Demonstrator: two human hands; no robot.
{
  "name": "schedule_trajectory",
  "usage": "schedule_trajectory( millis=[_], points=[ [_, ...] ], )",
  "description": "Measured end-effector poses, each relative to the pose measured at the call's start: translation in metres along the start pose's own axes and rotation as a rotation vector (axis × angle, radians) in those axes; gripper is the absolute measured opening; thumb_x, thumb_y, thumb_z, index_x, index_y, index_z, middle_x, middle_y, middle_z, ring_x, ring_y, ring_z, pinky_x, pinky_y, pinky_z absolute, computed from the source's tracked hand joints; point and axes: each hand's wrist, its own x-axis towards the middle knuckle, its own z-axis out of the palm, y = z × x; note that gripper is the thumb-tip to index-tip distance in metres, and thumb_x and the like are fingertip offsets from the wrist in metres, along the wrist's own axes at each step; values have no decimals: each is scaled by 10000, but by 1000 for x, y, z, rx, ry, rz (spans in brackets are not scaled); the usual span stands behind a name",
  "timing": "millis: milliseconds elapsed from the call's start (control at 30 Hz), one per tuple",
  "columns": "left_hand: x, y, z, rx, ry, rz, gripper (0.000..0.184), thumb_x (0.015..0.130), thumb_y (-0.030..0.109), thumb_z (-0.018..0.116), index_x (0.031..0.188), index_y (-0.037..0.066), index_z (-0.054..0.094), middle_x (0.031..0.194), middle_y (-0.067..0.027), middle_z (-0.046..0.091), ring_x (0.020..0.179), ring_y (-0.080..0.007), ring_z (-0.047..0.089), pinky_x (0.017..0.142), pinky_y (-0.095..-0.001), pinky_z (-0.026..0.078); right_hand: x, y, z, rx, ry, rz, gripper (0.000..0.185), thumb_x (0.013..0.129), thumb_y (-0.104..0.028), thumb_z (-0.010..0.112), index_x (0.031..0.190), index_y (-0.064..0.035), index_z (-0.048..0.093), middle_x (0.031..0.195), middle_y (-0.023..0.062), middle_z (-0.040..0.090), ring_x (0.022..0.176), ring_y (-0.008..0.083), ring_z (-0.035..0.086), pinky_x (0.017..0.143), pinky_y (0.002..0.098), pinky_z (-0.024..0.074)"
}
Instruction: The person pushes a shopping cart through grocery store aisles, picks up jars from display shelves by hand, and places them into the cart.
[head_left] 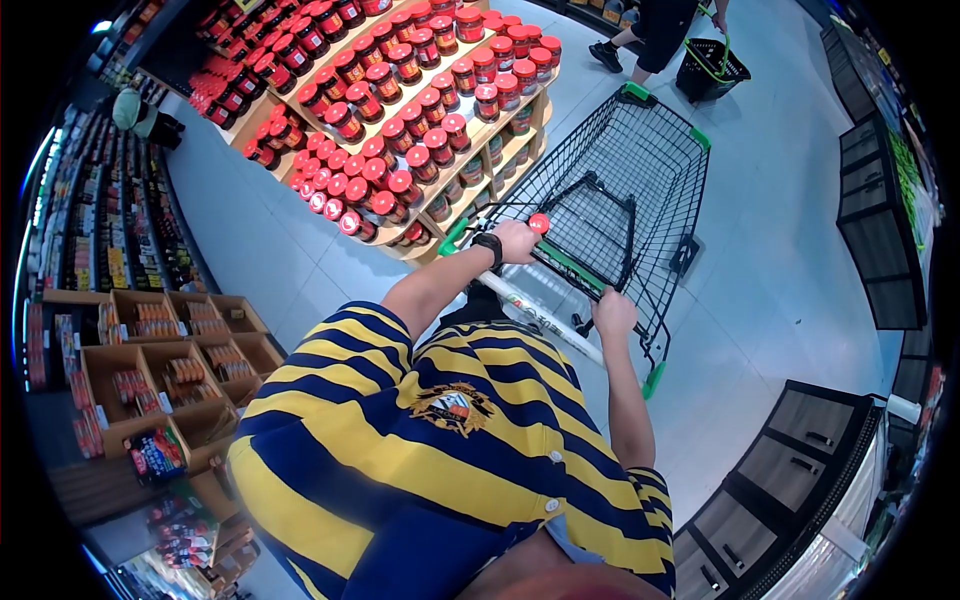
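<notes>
A wire shopping cart (660,165) with green corner pieces stands in front of me. My left hand (518,241), with a black band on its wrist, is closed at the left part of the cart's handle area. A round red lid (538,223) shows right at its fingers; whether the hand also holds it, I cannot tell. My right hand (615,313) is curled around the right part of the dark bar with a green strip (570,265). The basket shows bare wire mesh. Beside the cart's left side, red-lidded jars (385,205) fill a wooden display stand (483,192).
A person's leg (640,70) and a black hand basket (712,72) with a green handle are ahead. Wooden bins (150,340) and long shelves line the left. Dark cabinets (780,470) stand on the right. Another person (145,118) is far left.
</notes>
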Motion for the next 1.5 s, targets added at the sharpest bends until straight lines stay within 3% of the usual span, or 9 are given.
schedule_trajectory(
  millis=[33, 367, 467, 533, 1067, 1133, 1333, 1367, 1500],
  points=[
    [0, -1, 2, 1, 19, 7, 293, 720, 364, 675, 843, 98, 669, 737, -127, 662, 708, -327, 649, 649, -442, 511, -1, 0, 0, 9, 40, -26, 159, 721, -212, 709, 748, -69, 646, 670, 167, 657, 642, 346, 666, 592, 441, 535],
    [1, -2, 2, -11, -15, -5, 319, 725, 380, 672, 852, 87, 661, 733, -126, 660, 719, -332, 649, 663, -447, 510, -1, 1, -1, 17, 53, -38, 164, 720, -218, 712, 730, -69, 645, 666, 164, 656, 638, 343, 666, 585, 436, 538],
    [2, -2, 2, -5, -14, -8, 321, 731, 388, 669, 843, 87, 657, 728, -125, 658, 718, -332, 649, 658, -449, 508, 0, 1, 0, 20, 52, -42, 165, 723, -222, 709, 734, -69, 647, 676, 167, 659, 641, 343, 667, 587, 438, 539],
    [1, -1, 0, -5, -13, -9, 320, 732, 387, 669, 841, 87, 656, 728, -126, 658, 717, -332, 649, 657, -450, 507, 2, 1, 3, -5, 8, 0, 243, 732, -303, 739, 789, -82, 659, 698, 159, 664, 688, 338, 667, 614, 439, 522],
    [8, 2, 3, 14, -25, -26, 303, 722, 368, 681, 865, 100, 672, 748, -122, 670, 717, -325, 653, 660, -440, 511, 6, 6, -6, -12, -15, -1, 235, 727, -310, 743, 802, -101, 667, 717, 154, 670, 710, 337, 670, 626, 442, 524],
    [10, 1, 5, 10, -15, -20, 304, 719, 369, 684, 865, 102, 673, 749, -121, 671, 717, -323, 654, 660, -440, 512, 6, 6, -9, 14, 9, -28, 201, 714, -229, 720, 751, -49, 639, 724, 168, 668, 689, 347, 669, 622, 445, 536],
    [17, 6, 2, 16, -8, -17, 293, 702, 366, 692, 843, 110, 665, 731, -117, 666, 714, -320, 657, 655, -442, 513, 12, 11, -13, 9, 22, -44, 162, 715, -210, 698, 757, -60, 653, 725, 169, 668, 681, 348, 667, 618, 446, 535],
    [18, 8, -1, 16, -32, -45, 284, 696, 358, 708, 821, 106, 662, 754, -114, 673, 745, -311, 660, 677, -436, 517, 16, 16, -3, -31, 9, -17, 265, 717, -328, 759, 807, -95, 668, 733, 138, 677, 712, 313, 675, 632, 436, 529],
    [24, 12, -6, 25, -74, -91, 277, 691, 350, 723, 800, 104, 660, 776, -110, 678, 773, -299, 665, 699, -431, 521, 24, 23, 3, -35, -3, -11, 268, 724, -329, 755, 805, -92, 659, 736, 128, 680, 714, 310, 675, 638, 430, 528]
  ],
)
